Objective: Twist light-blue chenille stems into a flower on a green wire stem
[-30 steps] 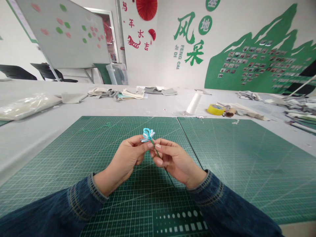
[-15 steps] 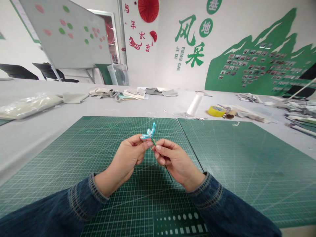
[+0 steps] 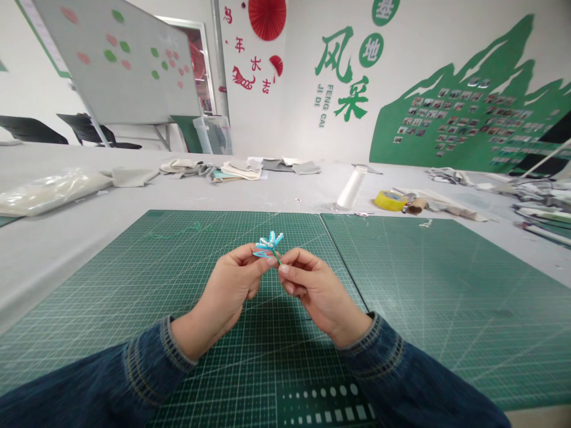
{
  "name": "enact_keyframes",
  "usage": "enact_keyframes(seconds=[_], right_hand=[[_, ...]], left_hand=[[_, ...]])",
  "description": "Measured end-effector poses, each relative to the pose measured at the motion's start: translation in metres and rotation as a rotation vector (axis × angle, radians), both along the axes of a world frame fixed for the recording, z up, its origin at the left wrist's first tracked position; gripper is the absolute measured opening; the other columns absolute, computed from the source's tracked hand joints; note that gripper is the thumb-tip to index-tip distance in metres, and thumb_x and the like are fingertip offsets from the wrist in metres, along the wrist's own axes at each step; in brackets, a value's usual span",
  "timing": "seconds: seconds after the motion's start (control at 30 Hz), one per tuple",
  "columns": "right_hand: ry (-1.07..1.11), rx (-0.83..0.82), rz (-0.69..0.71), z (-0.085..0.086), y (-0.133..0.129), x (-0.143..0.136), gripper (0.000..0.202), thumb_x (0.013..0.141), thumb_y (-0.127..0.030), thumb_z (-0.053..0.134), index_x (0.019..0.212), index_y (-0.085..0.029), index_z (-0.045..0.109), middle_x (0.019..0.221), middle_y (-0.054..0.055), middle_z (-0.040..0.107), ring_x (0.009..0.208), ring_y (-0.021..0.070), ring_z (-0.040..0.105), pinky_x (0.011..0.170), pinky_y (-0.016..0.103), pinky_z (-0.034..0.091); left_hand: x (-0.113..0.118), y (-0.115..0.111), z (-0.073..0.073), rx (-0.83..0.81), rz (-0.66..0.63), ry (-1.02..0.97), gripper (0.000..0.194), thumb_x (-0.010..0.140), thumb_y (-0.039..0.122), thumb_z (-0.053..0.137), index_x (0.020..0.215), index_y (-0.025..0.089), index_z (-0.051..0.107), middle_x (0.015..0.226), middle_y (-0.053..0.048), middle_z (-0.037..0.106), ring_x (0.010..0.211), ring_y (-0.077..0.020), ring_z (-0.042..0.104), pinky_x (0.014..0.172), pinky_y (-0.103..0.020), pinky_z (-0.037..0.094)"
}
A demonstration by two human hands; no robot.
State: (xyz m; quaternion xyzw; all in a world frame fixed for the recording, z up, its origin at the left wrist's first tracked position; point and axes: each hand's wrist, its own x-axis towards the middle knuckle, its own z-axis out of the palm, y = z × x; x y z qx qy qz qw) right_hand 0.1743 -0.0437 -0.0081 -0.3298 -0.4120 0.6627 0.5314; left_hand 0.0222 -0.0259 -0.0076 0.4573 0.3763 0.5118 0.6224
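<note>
A small blue flower [image 3: 270, 241] with looped petals and white edging is held up between my two hands, above the green cutting mat [image 3: 250, 368]. My left hand [image 3: 238, 274] pinches it at the petals' base with thumb and index finger. Just below the bloom, my right hand [image 3: 314, 288] has its fingertips closed on the thin green stem [image 3: 277, 257]. Most of the stem's lower part is hidden behind my right fingers. Both hands are close together, and the flower leans a little to the left.
A second cutting mat [image 3: 446, 297] adjoins on the right. Behind the mats stand a white thread cone [image 3: 352, 187] and a yellow tape roll [image 3: 390, 201]. Fabric pieces [image 3: 243, 169] lie along the back, a plastic-wrapped bundle [image 3: 53, 190] at left. Green thread [image 3: 196, 227] lies on the mat.
The flower has turned between my fingers: the upright petal now tilts lower and more petals show. The dark stem end below my right hand has mostly gone out of sight.
</note>
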Motion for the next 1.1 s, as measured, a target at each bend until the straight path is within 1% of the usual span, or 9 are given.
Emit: enact_keyframes(seconds=[0.13,0.33,0.57,0.73,0.8,0.83,0.93,1.0,1.1], right_hand=[[-0.027,0.014,-0.043,0.0,-0.001,-0.001,0.018,0.071,-0.025,0.079,0.072,-0.018,0.063,0.06,-0.004,0.055,0.053,0.008,0.042,0.049,0.023,0.023],[-0.065,0.063,-0.105,-0.002,0.0,-0.001,0.015,0.074,-0.024,0.076,0.072,-0.019,0.063,0.059,-0.005,0.053,0.053,0.0087,0.041,0.05,0.024,0.026],[-0.281,0.175,-0.279,-0.001,-0.001,-0.007,0.013,0.077,-0.022,0.073,0.069,-0.021,0.062,0.058,-0.005,0.052,0.055,0.0116,0.046,0.053,0.027,0.033],[-0.35,0.189,-0.325,-0.001,-0.004,-0.011,0.015,0.079,-0.022,0.072,0.069,-0.021,0.061,0.058,-0.005,0.053,0.055,0.0121,0.047,0.053,0.027,0.036],[-0.3,0.168,-0.289,-0.002,-0.004,-0.01,0.016,0.078,-0.022,0.073,0.069,-0.021,0.06,0.057,-0.005,0.052,0.054,0.0111,0.046,0.052,0.026,0.035],[-0.254,0.152,-0.249,-0.001,-0.004,-0.009,0.016,0.078,-0.022,0.073,0.07,-0.02,0.06,0.057,-0.006,0.051,0.053,0.0104,0.045,0.052,0.025,0.034],[-0.1,0.082,-0.074,0.001,-0.004,-0.006,0.015,0.079,-0.026,0.074,0.074,-0.019,0.061,0.059,-0.005,0.054,0.051,0.0085,0.044,0.049,0.023,0.028],[-0.038,0.029,0.05,0.003,-0.003,-0.003,0.016,0.082,-0.031,0.071,0.077,-0.018,0.064,0.063,-0.002,0.058,0.053,0.0087,0.048,0.049,0.023,0.028],[0.001,-0.017,0.151,0.004,-0.002,0.0,0.018,0.085,-0.033,0.068,0.079,-0.016,0.066,0.065,-0.001,0.059,0.054,0.0088,0.05,0.049,0.022,0.029]], left_hand=[[0.001,-0.001,0.0,-0.018,0.007,-0.018,0.022,0.072,0.03,0.082,0.076,0.016,0.065,0.049,0.01,0.04,0.038,-0.0017,0.023,0.034,-0.015,0.017],[0.001,-0.002,0.003,-0.04,-0.031,-0.036,0.02,0.074,0.03,0.08,0.079,0.016,0.066,0.05,0.01,0.036,0.038,-0.0014,0.022,0.034,-0.015,0.017],[0.004,-0.004,0.003,-0.065,0.045,-0.052,0.026,0.069,0.03,0.083,0.078,0.016,0.064,0.048,0.012,0.034,0.038,-0.0018,0.023,0.034,-0.016,0.017],[0.005,-0.003,0.003,-0.055,0.06,-0.034,0.026,0.069,0.031,0.083,0.075,0.016,0.063,0.046,0.012,0.033,0.037,-0.0021,0.023,0.035,-0.016,0.017],[0.004,-0.001,0.003,-0.054,0.05,-0.028,0.026,0.068,0.03,0.083,0.073,0.015,0.063,0.044,0.011,0.034,0.037,-0.0022,0.024,0.035,-0.016,0.018],[0.003,0.0,0.003,-0.051,0.043,-0.029,0.026,0.068,0.03,0.083,0.072,0.015,0.063,0.044,0.011,0.035,0.037,-0.0021,0.024,0.035,-0.016,0.018],[-0.001,0.002,0.003,-0.034,0.001,-0.042,0.025,0.067,0.031,0.084,0.073,0.014,0.066,0.045,0.01,0.037,0.038,-0.0018,0.024,0.035,-0.016,0.017],[-0.004,0.003,0.003,-0.018,-0.027,-0.047,0.025,0.067,0.032,0.084,0.075,0.015,0.067,0.046,0.01,0.038,0.038,-0.002,0.024,0.035,-0.016,0.017],[-0.007,0.005,0.003,0.002,-0.054,-0.036,0.024,0.069,0.032,0.083,0.076,0.015,0.067,0.049,0.008,0.044,0.038,-0.0021,0.025,0.036,-0.016,0.018]])
